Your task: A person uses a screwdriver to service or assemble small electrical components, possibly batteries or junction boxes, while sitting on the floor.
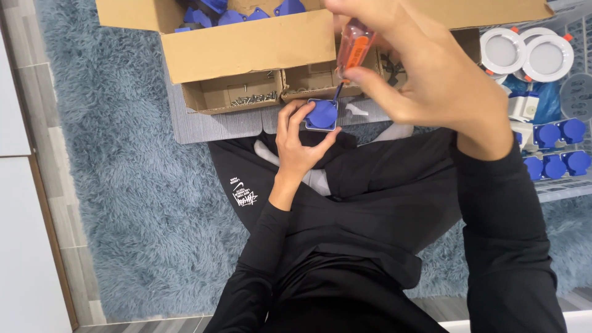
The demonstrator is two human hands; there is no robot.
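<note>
My left hand [297, 143] grips a small blue socket part with a round lid [322, 115], held over my crossed legs in black trousers. My right hand [425, 68] is closed around a screwdriver with a clear orange handle [353, 45]. Its thin shaft points down and left, and the tip touches the top right of the blue part. The right hand is close to the camera and covers part of the box behind it.
An open cardboard box [246, 46] lies ahead with blue parts [231, 13] inside and small trays of screws [253, 97]. A wire basket [564, 185] at right holds round white fittings [527, 52] and blue sockets [558, 148]. A shaggy blue-grey rug [123, 185] covers the floor.
</note>
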